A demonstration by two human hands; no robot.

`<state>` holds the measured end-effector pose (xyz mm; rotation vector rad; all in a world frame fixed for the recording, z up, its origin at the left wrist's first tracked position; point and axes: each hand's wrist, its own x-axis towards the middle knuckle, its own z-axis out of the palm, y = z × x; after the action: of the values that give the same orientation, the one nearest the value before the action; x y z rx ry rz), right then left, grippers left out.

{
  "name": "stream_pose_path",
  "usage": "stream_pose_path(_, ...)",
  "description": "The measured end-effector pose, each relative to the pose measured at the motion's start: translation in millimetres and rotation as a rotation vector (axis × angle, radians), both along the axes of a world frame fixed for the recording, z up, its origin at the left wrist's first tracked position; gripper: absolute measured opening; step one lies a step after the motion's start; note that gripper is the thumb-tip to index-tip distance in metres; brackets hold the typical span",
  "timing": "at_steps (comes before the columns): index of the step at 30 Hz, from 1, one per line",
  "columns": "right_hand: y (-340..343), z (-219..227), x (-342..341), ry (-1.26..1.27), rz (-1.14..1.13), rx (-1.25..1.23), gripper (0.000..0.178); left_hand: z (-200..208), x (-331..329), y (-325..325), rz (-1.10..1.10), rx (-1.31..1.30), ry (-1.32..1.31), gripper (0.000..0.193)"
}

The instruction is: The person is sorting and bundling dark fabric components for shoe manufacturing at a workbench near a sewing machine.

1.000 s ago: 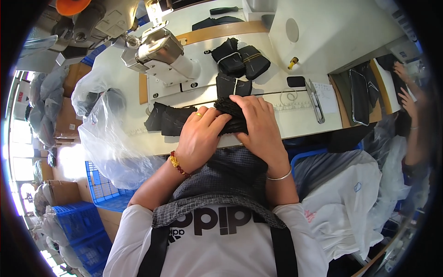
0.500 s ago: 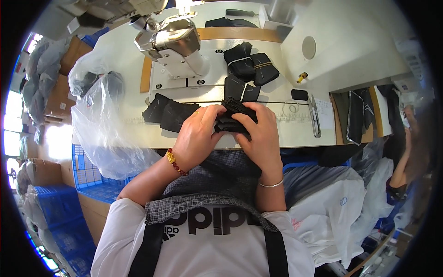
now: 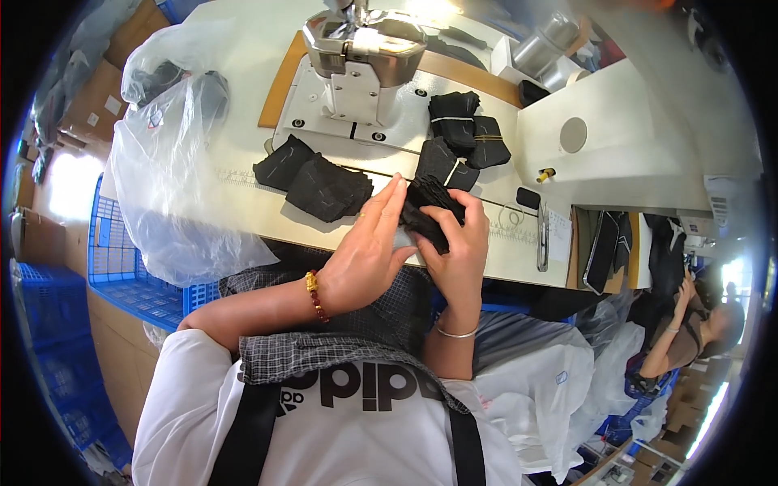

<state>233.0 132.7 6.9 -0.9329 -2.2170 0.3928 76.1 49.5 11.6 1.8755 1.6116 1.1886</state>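
Observation:
Close to the table's front edge, my right hand (image 3: 456, 253) grips a stack of black fabric pieces (image 3: 433, 194) from its right side, the fingers curled over it. My left hand (image 3: 365, 247) lies against the stack's left side, its fingers straight and stretched out. Just left of it rest two black fabric piles (image 3: 327, 188) (image 3: 285, 162), partly overlapping. Beyond the stack are three tied bundles of black fabric: a white-banded bundle (image 3: 454, 120), a yellow-banded bundle (image 3: 489, 146) and a nearer bundle (image 3: 436, 160) partly covered by the stack.
A sewing machine head (image 3: 362, 65) rises at the back. Metal tweezers (image 3: 543, 243) and a small black object (image 3: 527, 198) lie to the right. A clear plastic bag (image 3: 174, 186) drapes over the left edge above a blue crate (image 3: 121, 259). Another person (image 3: 677, 332) is at far right.
My left hand's fingers have gone from curled on the stack to straight against its side. The stack is now tilted between my hands. The whole view has shifted and turned.

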Motion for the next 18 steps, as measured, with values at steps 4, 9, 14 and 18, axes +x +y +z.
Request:
stream_pose_path(4,-0.3,-1.0,-1.1,-0.028,-0.023,0.006,0.044,-0.6,3.6,9.1,0.024,0.038,0.003,0.086)
stream_pose_path(9,-2.3,2.9,-1.7,-0.028,-0.023,-0.004,0.045,-3.5,4.0,23.3,0.051,0.026,-0.137,0.076)
stream_pose_path(14,-3.2,2.8,-2.7,-0.009,-0.035,0.000,0.046,-2.7,3.8,25.9,0.105,0.094,-0.244,0.067)
stream_pose_path(18,-2.6,4.5,-0.3,-0.025,-0.033,-0.013,0.047,8.3,-5.7,20.0,0.157,0.139,0.068,0.044)
